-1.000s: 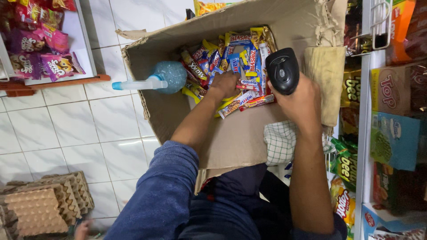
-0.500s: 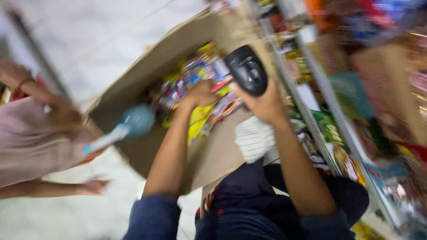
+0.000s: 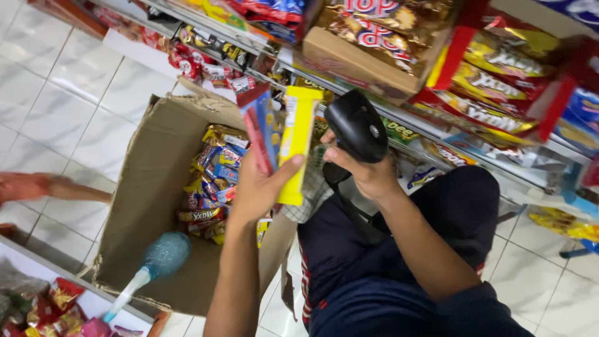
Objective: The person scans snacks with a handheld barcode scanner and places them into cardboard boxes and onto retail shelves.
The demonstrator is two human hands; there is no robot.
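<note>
A yellow packet (image 3: 296,140) and a blue-and-red packet (image 3: 261,128) are held upright above the cardboard box (image 3: 146,187), clamped by the raised left hand (image 3: 259,187). A black scanner (image 3: 355,128) is gripped by the right hand (image 3: 368,175), aimed at the packets. The left hand's fingers are largely hidden behind the packets.

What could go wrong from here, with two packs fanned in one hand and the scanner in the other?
1. The left hand pinches the yellow pack and the red and blue pack together by their lower ends; one could slip into the cardboard box below.
2. The black scanner in the right hand faces both packs, so it might read the wrong one.
</note>
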